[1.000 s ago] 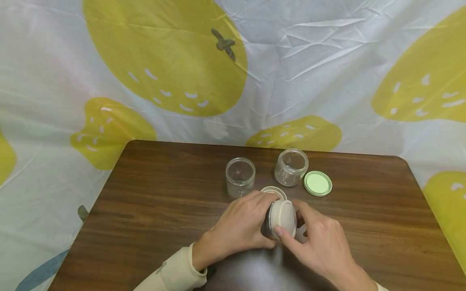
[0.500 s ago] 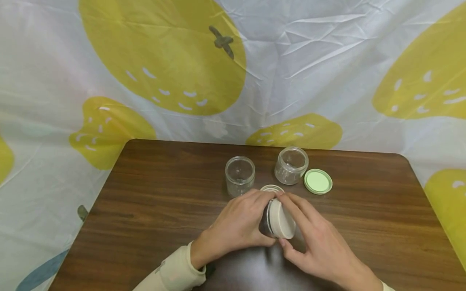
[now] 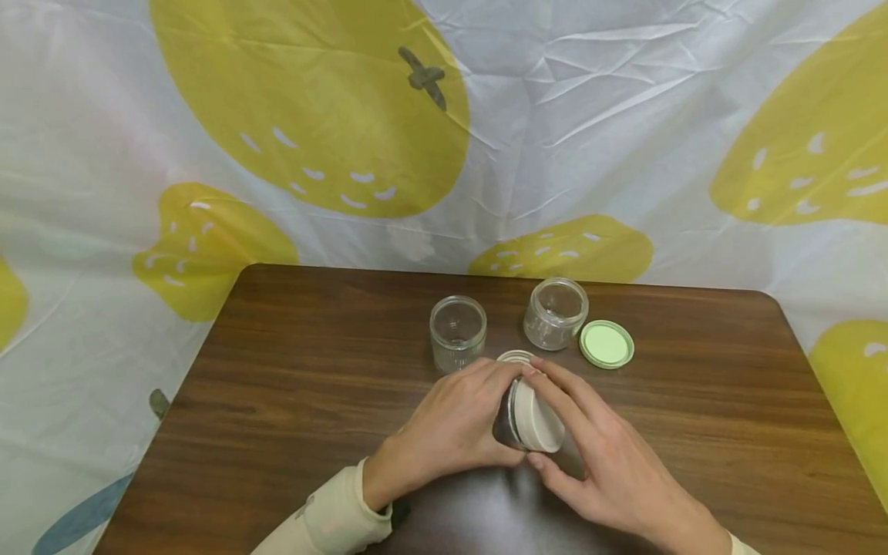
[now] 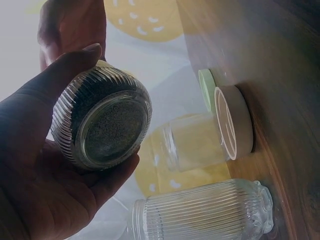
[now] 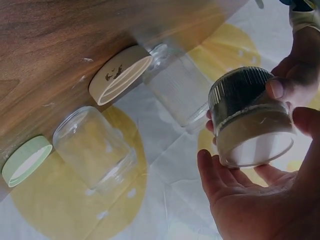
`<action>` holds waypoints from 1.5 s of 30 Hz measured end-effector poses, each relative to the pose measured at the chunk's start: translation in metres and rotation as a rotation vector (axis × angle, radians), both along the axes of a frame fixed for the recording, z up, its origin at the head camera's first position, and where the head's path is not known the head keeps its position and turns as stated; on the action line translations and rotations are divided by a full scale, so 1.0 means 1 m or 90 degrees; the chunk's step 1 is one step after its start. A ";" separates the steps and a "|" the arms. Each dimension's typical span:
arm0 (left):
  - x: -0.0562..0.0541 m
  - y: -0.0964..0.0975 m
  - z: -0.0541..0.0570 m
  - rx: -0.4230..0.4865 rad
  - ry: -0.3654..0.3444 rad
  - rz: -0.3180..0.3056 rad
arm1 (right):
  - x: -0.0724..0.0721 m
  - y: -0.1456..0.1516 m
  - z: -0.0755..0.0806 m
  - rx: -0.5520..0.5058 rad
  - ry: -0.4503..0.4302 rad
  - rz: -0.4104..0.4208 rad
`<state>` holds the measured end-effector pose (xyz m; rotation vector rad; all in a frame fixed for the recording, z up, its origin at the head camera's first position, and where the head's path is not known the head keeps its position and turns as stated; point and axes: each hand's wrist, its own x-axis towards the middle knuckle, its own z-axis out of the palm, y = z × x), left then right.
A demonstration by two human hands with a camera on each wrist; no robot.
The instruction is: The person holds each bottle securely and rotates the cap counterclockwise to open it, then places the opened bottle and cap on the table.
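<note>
My left hand grips a ribbed glass jar with dark contents, held tilted above the table. A cream lid sits on the jar's mouth and faces my right hand. Around that lid's edge, the right fingertips lie at the far side and the thumb at the near side. In the right wrist view the jar's dark ribbed side shows above the lid. The left wrist view shows the jar's round base, with thumb and fingers wrapped about its wall.
Behind the hands stand two uncovered clear glass jars, a ribbed left one and a right one. A light green lid lies beside the right jar. Another cream lid lies on the brown table, partly hidden by the hands.
The right hand has shifted its hold: its fingers moved to the lid's far edge and its thumb off the lid's face to the near edge. The left hand keeps its grip.
</note>
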<state>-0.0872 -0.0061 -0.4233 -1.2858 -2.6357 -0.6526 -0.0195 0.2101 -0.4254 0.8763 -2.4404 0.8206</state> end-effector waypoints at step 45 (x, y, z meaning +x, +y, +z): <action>0.006 0.007 -0.003 -0.018 0.043 -0.009 | 0.008 0.012 0.000 0.163 -0.056 -0.163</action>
